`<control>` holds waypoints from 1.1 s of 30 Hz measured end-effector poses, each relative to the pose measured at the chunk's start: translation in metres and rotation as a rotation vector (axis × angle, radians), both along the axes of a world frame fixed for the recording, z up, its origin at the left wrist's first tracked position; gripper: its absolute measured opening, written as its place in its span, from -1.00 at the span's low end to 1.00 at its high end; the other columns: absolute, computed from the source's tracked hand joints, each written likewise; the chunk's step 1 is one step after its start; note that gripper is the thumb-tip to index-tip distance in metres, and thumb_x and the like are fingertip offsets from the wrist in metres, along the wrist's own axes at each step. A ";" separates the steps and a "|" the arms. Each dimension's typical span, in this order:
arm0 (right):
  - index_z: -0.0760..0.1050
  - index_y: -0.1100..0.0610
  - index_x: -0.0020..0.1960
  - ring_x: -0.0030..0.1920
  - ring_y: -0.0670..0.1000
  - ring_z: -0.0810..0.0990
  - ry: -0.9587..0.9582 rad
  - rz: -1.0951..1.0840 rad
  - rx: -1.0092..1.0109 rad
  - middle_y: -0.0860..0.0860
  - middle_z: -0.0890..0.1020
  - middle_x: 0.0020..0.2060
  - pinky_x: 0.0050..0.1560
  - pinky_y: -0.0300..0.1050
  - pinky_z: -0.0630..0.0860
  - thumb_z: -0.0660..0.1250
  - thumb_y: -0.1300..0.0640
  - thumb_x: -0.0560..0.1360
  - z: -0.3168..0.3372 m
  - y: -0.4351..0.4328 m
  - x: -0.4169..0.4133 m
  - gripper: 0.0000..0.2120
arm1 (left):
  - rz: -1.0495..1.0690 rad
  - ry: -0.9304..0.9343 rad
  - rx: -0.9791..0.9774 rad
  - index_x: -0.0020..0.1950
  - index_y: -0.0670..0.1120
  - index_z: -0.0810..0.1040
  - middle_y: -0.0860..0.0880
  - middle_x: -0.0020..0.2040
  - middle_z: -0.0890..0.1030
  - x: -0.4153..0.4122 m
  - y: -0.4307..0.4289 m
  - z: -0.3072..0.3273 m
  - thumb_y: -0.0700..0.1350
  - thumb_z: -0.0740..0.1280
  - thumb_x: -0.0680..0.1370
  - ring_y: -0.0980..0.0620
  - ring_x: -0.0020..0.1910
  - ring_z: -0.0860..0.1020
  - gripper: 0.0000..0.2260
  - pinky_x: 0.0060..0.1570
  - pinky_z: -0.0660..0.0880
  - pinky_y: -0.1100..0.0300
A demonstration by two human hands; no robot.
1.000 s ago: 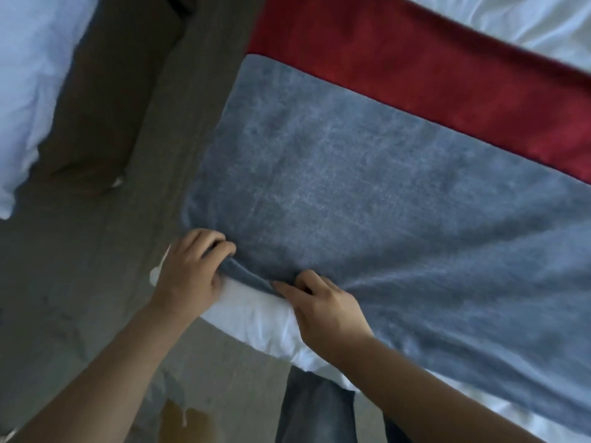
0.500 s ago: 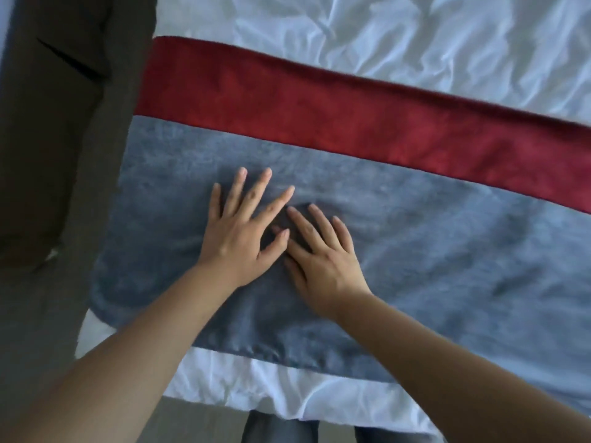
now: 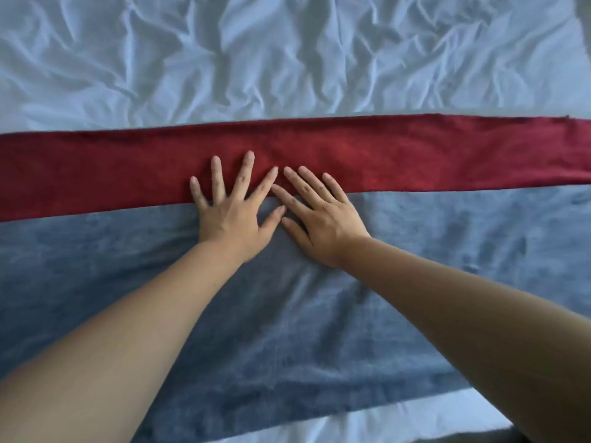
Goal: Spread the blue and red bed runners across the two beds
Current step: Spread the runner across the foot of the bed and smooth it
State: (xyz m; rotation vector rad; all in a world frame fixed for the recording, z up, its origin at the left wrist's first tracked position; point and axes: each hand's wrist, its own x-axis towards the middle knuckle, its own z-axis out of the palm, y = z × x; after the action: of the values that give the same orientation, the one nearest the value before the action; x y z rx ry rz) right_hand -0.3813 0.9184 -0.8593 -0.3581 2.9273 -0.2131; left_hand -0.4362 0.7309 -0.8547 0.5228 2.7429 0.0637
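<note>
Red velvety cloth forms the red bed runner (image 3: pixel 415 155), a narrow band whose long axis runs left to right across the whole view, tilted slightly so its right end sits a little higher than its left. Directly against its near edge lies the blue bed runner (image 3: pixel 447 266), a much wider grey-blue band running the same way, its near hem slanting up toward the right. Both lie flat on the wrinkled white bed sheet (image 3: pixel 287 59), which shows beyond the red band and again as a strip in front of the blue one.

The left hand (image 3: pixel 228 215) is pressed palm-down with fingers spread wide, fingertips on the red runner and palm on the blue. The right hand (image 3: pixel 323 219) lies flat just beside it, fingers extended and angled up to the left, also bridging the seam. The two index fingers touch; neither hand grips any cloth
</note>
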 end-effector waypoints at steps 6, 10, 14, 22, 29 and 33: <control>0.08 -0.09 0.64 0.63 0.02 -0.01 0.048 -0.044 0.013 -0.03 0.07 0.64 0.60 0.10 -0.03 -0.04 -0.24 0.68 -0.004 0.078 0.006 -0.44 | -0.009 0.001 -0.020 0.61 0.34 -0.22 0.11 0.66 -0.31 0.000 0.082 -0.002 0.49 -0.11 0.54 -0.33 0.61 -0.27 -0.32 0.49 -0.19 -0.46; 0.03 -0.18 0.63 0.63 0.01 -0.01 0.052 -0.213 0.011 -0.07 0.04 0.64 0.60 0.11 0.00 -0.03 -0.28 0.66 -0.007 0.159 0.029 -0.42 | 0.011 -0.016 -0.019 0.55 0.44 -0.29 0.15 0.65 -0.31 -0.004 0.089 -0.005 0.62 -0.07 0.41 -0.38 0.60 -0.26 -0.21 0.53 -0.19 -0.40; -0.04 -0.22 0.63 0.63 -0.02 -0.06 0.000 -0.473 0.049 -0.11 -0.02 0.64 0.61 0.08 -0.03 -0.04 -0.35 0.63 -0.006 0.250 0.060 -0.39 | 0.042 -0.060 -0.088 0.51 0.47 -0.34 0.28 0.61 -0.35 -0.023 0.068 0.000 0.69 -0.04 0.33 -0.28 0.62 -0.27 -0.14 0.51 -0.18 -0.43; -0.08 -0.27 0.62 0.63 -0.04 -0.12 -0.046 -0.556 0.012 -0.19 -0.07 0.63 0.57 0.27 -0.19 -0.05 -0.37 0.62 -0.011 0.311 0.077 -0.39 | 0.173 -0.082 -0.076 0.47 0.54 -0.32 0.32 0.62 -0.26 -0.031 0.043 0.000 0.72 0.01 0.25 -0.07 0.65 -0.22 -0.10 0.40 -0.10 -0.59; -0.07 -0.30 0.61 0.63 -0.04 -0.10 -0.081 -0.590 0.005 -0.19 -0.07 0.63 0.59 0.24 -0.17 -0.07 -0.40 0.60 -0.010 0.308 0.075 -0.39 | 0.237 -0.129 -0.108 0.57 0.43 -0.19 0.28 0.64 -0.24 -0.032 0.056 0.005 0.60 0.19 0.28 -0.07 0.65 -0.27 -0.04 0.40 -0.10 -0.59; -0.14 -0.28 0.61 0.63 -0.02 -0.17 -0.180 -0.626 0.066 -0.17 -0.14 0.63 0.59 0.18 -0.23 -0.12 -0.35 0.60 -0.004 0.297 0.064 -0.39 | 0.255 -0.197 -0.129 0.59 0.39 -0.18 0.24 0.65 -0.26 -0.031 0.066 0.017 0.53 0.27 0.36 -0.14 0.64 -0.26 -0.06 0.41 -0.02 -0.57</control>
State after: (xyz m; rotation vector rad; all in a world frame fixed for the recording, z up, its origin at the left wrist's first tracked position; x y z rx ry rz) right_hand -0.3176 1.2152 -0.8628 0.5669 2.7622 -0.2153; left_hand -0.4668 0.7971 -0.8380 0.1222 2.5825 0.0003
